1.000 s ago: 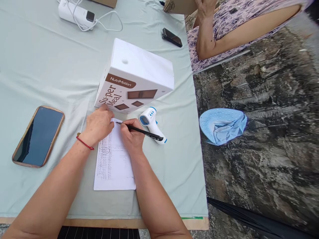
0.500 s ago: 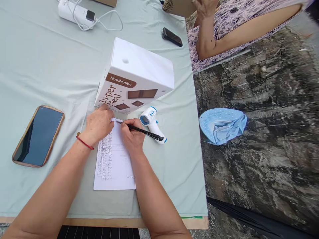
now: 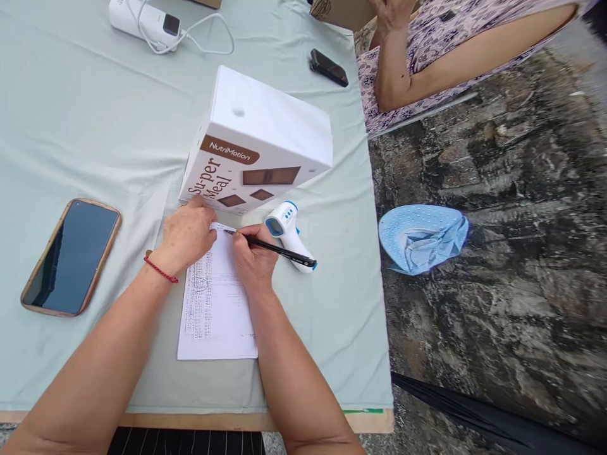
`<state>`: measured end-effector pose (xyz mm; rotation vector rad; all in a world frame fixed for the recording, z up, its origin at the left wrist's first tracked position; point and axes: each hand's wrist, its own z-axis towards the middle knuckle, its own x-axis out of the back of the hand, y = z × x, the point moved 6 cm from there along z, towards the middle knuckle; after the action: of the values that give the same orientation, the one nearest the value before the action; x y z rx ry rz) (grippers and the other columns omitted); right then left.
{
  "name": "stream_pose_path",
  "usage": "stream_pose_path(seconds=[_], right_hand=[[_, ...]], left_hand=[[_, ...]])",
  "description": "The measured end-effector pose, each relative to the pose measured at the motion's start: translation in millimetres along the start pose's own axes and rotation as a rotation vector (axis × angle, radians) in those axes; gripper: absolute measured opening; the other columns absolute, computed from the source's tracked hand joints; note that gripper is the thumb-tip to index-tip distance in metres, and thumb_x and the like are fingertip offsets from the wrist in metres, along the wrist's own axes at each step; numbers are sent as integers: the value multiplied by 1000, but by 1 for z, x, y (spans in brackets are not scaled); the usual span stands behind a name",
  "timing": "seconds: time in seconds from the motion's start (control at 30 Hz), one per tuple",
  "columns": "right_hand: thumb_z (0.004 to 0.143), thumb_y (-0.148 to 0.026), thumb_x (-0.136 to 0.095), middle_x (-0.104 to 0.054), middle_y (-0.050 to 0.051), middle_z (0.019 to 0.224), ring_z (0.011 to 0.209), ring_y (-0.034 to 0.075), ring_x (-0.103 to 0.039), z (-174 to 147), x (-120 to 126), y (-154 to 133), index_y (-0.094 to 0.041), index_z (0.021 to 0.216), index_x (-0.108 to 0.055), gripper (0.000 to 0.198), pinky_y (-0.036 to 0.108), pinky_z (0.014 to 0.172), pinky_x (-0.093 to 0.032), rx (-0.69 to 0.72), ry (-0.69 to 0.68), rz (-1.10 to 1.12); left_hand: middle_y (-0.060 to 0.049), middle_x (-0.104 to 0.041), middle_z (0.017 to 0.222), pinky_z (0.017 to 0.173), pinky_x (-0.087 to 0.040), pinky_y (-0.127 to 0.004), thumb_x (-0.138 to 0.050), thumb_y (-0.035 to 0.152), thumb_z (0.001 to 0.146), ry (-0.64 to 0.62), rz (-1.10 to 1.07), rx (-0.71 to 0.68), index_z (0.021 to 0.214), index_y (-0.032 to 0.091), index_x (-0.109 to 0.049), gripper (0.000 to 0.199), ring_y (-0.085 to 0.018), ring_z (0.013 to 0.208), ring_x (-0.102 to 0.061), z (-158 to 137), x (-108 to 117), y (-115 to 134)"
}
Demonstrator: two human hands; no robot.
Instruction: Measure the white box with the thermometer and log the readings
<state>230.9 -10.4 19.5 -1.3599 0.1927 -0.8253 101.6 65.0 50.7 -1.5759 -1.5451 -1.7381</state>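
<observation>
A black pen (image 3: 279,248) is gripped in my right hand (image 3: 253,258), its tip on the upper part of a white sheet of paper (image 3: 232,344) covered in dense rows of small print, with a hand-drawn circle. My left hand (image 3: 190,232), a red string bracelet at its wrist, lies over the paper's top left corner with bent fingers apart. Its fingertips reach the base of a white box (image 3: 272,117) marked "NutriMotion Su-per Meal". Just right of the pen hand is a white and blue infrared thermometer (image 3: 283,220), partly behind the pen.
To the left lies a phone in a brown-edged case (image 3: 71,256). A white device with a cable (image 3: 145,24) and a small black device (image 3: 329,67) lie farther back. Past the table's right edge are a light blue hat (image 3: 422,239) and another person's arm (image 3: 450,66).
The pen's rear end has swung slightly right and its tip has shifted a little on the paper. My left hand stays in place. The whole view has drifted slightly.
</observation>
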Motion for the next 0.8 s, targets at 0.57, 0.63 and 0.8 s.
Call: stream_pose_path(seconds=[0.57,0.63,0.8], right_hand=[[86,-32,-54,-60,-2,75,67,14,-55,-7,10,-9,-22,85,-60,11,30,64,-46,222,68,-72],[90,-34,-52,-63,1,83,76,16,-59,-11,12,-17,-23,92,-60,14,33,71,-49,325,57,-125],[92,-27,-48,-62,4,83,77,19,-56,-13,9,-24,-24,96,-61,14,36,71,-46,459,-17,-288]], left_hand=[[-7,-61,122,78,-57,-35,-55,17,86,-3,20,-13,107,21,-71,27,-24,105,-64,0,0,0],[-7,-61,122,80,-57,-37,-55,17,86,-5,8,-16,107,21,-71,27,-25,105,-64,0,0,-1],[-8,-64,119,78,-56,-39,-54,16,83,43,-35,-27,103,20,-72,27,-26,101,-65,2,-1,-4]])
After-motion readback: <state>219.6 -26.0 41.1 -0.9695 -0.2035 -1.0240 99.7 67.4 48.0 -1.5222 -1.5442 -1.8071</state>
